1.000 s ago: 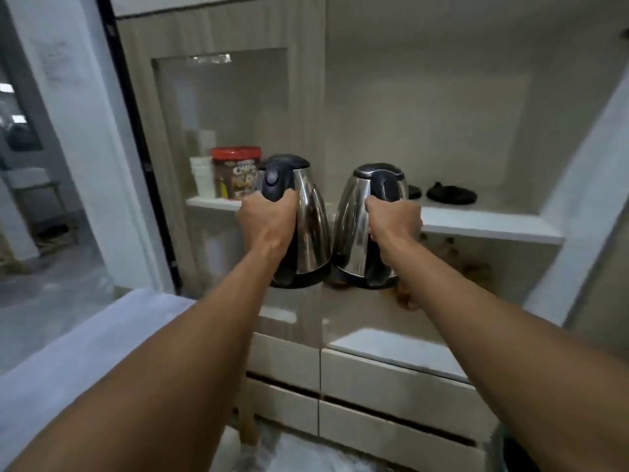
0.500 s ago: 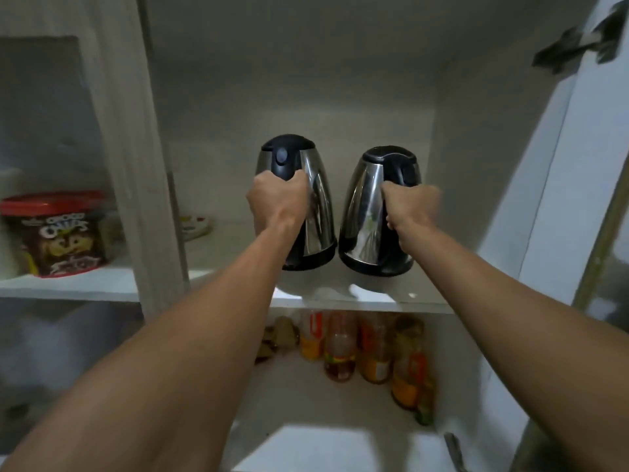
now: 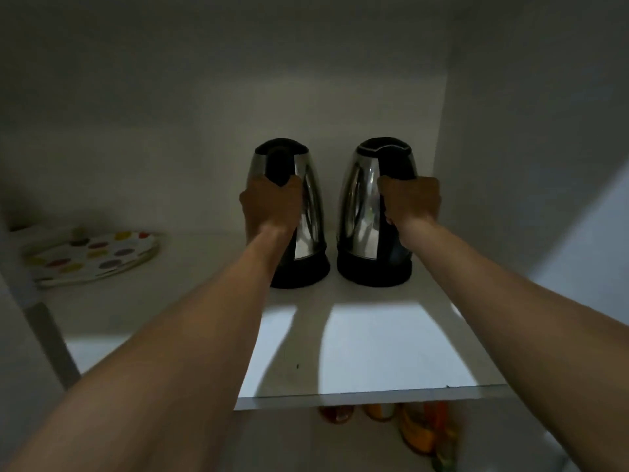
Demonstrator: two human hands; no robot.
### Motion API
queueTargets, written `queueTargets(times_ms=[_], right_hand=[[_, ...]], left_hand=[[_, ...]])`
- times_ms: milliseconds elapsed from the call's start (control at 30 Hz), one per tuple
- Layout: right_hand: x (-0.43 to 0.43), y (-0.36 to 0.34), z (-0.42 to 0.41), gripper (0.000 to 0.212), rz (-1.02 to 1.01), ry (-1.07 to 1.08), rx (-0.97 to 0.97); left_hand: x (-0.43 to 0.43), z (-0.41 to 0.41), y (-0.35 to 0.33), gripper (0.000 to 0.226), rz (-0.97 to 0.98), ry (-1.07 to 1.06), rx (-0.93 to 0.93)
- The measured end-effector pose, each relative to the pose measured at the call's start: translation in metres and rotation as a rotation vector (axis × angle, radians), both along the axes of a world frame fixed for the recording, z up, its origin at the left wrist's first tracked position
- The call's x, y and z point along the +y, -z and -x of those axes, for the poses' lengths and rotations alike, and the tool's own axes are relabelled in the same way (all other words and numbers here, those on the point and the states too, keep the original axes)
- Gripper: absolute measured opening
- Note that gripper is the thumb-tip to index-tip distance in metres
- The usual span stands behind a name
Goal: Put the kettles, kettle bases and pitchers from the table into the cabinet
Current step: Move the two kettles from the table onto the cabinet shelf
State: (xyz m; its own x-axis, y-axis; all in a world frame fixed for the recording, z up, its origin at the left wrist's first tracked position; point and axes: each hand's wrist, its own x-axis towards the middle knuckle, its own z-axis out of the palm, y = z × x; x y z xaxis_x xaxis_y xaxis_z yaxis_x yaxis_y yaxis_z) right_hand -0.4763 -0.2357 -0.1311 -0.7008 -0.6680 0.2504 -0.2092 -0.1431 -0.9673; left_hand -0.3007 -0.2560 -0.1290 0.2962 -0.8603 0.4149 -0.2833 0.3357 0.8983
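Note:
Two steel kettles with black lids and black bottoms stand upright side by side deep on the white cabinet shelf [image 3: 367, 356]. My left hand [image 3: 272, 206] is wrapped around the handle of the left kettle [image 3: 308, 212]. My right hand [image 3: 410, 201] grips the handle of the right kettle [image 3: 360, 206]. Both kettle bottoms appear to rest on the shelf, a small gap between them. The handles are hidden under my fingers.
A stack of polka-dot plates [image 3: 98, 255] lies at the shelf's left. The cabinet's right wall [image 3: 493, 165] stands close beside the right kettle. Bottles [image 3: 418, 430] sit on the shelf below. A vertical divider edge [image 3: 44, 321] is at the left.
Both kettles have gone from hanging in front of the shelf edge to standing deep on the shelf. My view has moved closer into the dark cabinet.

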Motion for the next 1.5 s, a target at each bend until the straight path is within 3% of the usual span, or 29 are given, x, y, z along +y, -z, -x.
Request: queueTargets(times_ms=[100,167,400,467,567,667,733,867,1033,1167,1333,1433,1500], right_hand=[[-0.011,0.006,0.005,0.025,0.016,0.009,-0.001],[-0.014,0.004,0.008,0.022,0.02,-0.003,0.007],[-0.011,-0.003,0.001,0.014,-0.055,-0.051,0.054],[-0.007,-0.002,-0.002,0.023,-0.103,-0.04,0.091],[0.001,0.004,-0.002,0.018,-0.111,-0.032,0.111],[0.005,0.009,0.004,0.047,-0.11,-0.02,0.085],[0.006,0.007,0.009,0.043,-0.122,-0.024,0.077],[0.011,-0.001,0.018,0.013,-0.163,-0.013,0.071],[0.01,-0.003,0.012,0.047,-0.178,-0.019,0.057],[0.014,-0.002,0.004,0.037,-0.171,0.034,0.054],[0.022,0.003,-0.005,0.039,-0.167,0.078,0.019],[0.035,0.023,-0.012,0.041,-0.201,0.089,0.029],[0.044,0.057,-0.017,0.035,-0.235,0.148,0.079]], left_hand=[[-0.02,0.001,0.012,0.029,-0.014,0.033,0.04],[-0.027,0.002,0.016,0.022,-0.023,0.049,0.057],[-0.024,0.004,0.01,0.032,-0.107,0.035,0.036],[-0.017,0.005,0.01,0.031,-0.121,0.018,0.036],[-0.003,0.005,0.01,0.032,-0.131,0.014,0.044],[0.007,0.006,0.012,0.036,-0.128,0.008,0.05],[0.011,0.007,0.012,0.038,-0.128,0.007,0.046],[0.012,0.007,0.012,0.04,-0.124,0.006,0.046],[0.012,0.005,0.012,0.022,-0.101,0.032,0.047],[0.012,0.002,0.014,0.015,-0.107,0.031,0.039],[0.031,-0.004,0.037,0.013,-0.142,0.026,-0.067],[0.036,-0.011,0.081,0.041,-0.228,0.005,-0.179],[0.035,-0.012,0.1,0.051,-0.244,0.036,-0.132]])
